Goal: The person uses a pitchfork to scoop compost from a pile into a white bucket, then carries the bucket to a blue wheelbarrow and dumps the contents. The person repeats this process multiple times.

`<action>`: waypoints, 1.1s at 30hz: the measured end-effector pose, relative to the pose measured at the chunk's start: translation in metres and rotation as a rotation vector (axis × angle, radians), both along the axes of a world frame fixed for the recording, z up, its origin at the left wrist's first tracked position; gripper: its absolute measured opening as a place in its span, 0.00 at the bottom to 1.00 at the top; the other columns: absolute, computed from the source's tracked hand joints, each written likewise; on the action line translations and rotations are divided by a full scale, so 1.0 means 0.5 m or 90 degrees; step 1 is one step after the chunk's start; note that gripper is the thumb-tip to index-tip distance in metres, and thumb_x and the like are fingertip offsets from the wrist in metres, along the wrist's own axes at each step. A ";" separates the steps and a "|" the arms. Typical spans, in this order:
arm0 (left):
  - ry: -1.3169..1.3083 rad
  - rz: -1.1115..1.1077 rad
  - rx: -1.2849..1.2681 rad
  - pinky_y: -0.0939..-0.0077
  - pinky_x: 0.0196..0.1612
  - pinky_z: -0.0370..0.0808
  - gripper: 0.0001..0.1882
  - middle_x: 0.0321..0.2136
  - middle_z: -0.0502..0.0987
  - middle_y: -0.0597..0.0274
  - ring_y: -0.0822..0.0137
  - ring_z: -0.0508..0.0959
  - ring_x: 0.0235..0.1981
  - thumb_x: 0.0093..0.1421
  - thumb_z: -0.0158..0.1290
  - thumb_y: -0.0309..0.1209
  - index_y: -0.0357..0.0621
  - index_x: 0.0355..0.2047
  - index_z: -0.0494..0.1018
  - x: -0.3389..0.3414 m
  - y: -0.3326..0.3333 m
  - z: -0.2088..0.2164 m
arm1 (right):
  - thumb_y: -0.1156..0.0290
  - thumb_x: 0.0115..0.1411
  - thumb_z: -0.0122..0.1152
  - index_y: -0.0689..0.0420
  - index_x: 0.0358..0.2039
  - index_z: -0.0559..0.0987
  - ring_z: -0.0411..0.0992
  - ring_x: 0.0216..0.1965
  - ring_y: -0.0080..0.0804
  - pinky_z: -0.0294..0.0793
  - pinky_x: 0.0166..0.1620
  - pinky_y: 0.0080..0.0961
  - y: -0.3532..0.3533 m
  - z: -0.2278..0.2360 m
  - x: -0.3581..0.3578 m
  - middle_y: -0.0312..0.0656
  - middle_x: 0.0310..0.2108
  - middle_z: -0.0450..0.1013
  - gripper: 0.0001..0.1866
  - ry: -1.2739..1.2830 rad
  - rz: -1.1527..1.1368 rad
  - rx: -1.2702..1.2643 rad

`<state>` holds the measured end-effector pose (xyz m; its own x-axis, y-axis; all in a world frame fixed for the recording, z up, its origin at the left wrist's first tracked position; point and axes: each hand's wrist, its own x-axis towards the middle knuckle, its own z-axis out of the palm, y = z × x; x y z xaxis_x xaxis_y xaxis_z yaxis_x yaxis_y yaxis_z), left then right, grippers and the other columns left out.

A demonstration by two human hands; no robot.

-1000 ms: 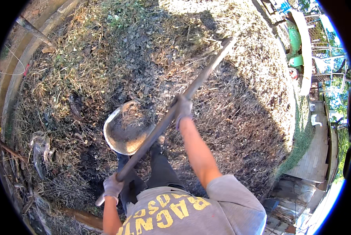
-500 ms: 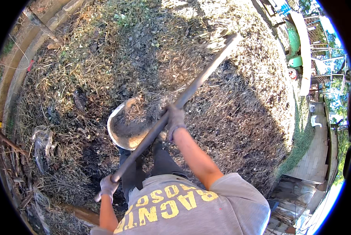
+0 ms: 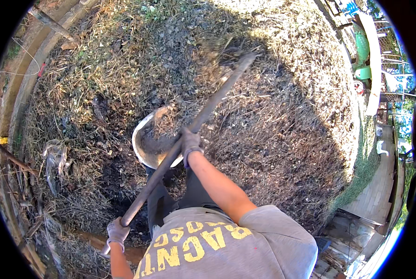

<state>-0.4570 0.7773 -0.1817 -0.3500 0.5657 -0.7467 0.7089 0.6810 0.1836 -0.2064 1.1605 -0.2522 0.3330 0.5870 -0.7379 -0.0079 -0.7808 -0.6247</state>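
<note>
Hands [image 3: 189,142] spread along slanted tool handle [image 3: 203,114]

A broad heap of dry straw and plant litter [image 3: 282,107] fills the ground; a concrete curb [image 3: 17,88] bends along the left. A green machine [image 3: 363,56] stands far right, beside a paved path [image 3: 375,195]

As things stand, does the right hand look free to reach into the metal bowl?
Probably not at once: the right hand grips the long tool handle, which crosses over the metal bowl. The bowl lies just beside it, otherwise unblocked.
</note>
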 end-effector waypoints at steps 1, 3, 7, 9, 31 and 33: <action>0.009 0.000 -0.015 0.57 0.41 0.75 0.16 0.28 0.80 0.50 0.49 0.80 0.34 0.41 0.61 0.34 0.46 0.32 0.77 -0.008 -0.041 0.032 | 0.71 0.48 0.60 0.64 0.30 0.73 0.72 0.19 0.37 0.73 0.22 0.33 -0.056 -0.044 -0.003 0.45 0.20 0.71 0.11 0.043 -0.034 -0.029; 0.006 0.013 -0.099 0.59 0.45 0.74 0.19 0.32 0.80 0.50 0.50 0.79 0.37 0.40 0.62 0.38 0.47 0.34 0.77 0.011 -0.170 0.062 | 0.69 0.49 0.61 0.63 0.31 0.74 0.73 0.20 0.38 0.74 0.22 0.36 -0.178 -0.098 -0.008 0.46 0.21 0.72 0.12 0.094 -0.114 -0.084; -0.027 0.018 -0.101 0.59 0.49 0.73 0.22 0.36 0.80 0.50 0.49 0.78 0.41 0.41 0.62 0.37 0.48 0.39 0.76 0.032 -0.190 -0.003 | 0.71 0.51 0.60 0.65 0.32 0.73 0.72 0.18 0.39 0.73 0.20 0.36 -0.181 -0.070 0.039 0.48 0.22 0.73 0.11 0.125 -0.148 -0.043; -0.032 0.005 -0.017 0.58 0.50 0.72 0.21 0.36 0.80 0.51 0.49 0.77 0.43 0.42 0.61 0.37 0.48 0.39 0.76 0.028 -0.113 -0.089 | 0.72 0.51 0.60 0.67 0.31 0.71 0.72 0.17 0.38 0.73 0.20 0.37 -0.083 0.043 0.052 0.48 0.21 0.72 0.11 0.151 -0.115 -0.010; 0.041 -0.013 -0.073 0.57 0.44 0.75 0.17 0.30 0.80 0.51 0.48 0.79 0.35 0.42 0.61 0.37 0.50 0.35 0.77 -0.009 -0.168 0.067 | 0.71 0.50 0.62 0.61 0.32 0.73 0.72 0.23 0.38 0.76 0.29 0.36 -0.188 -0.093 -0.015 0.44 0.23 0.70 0.11 0.251 -0.151 -0.190; 0.033 0.009 -0.084 0.57 0.44 0.74 0.18 0.30 0.80 0.51 0.48 0.79 0.35 0.42 0.61 0.37 0.51 0.37 0.78 -0.011 -0.204 0.026 | 0.73 0.53 0.60 0.57 0.33 0.71 0.71 0.23 0.38 0.77 0.31 0.39 -0.210 -0.064 0.004 0.42 0.23 0.68 0.08 0.325 -0.175 -0.200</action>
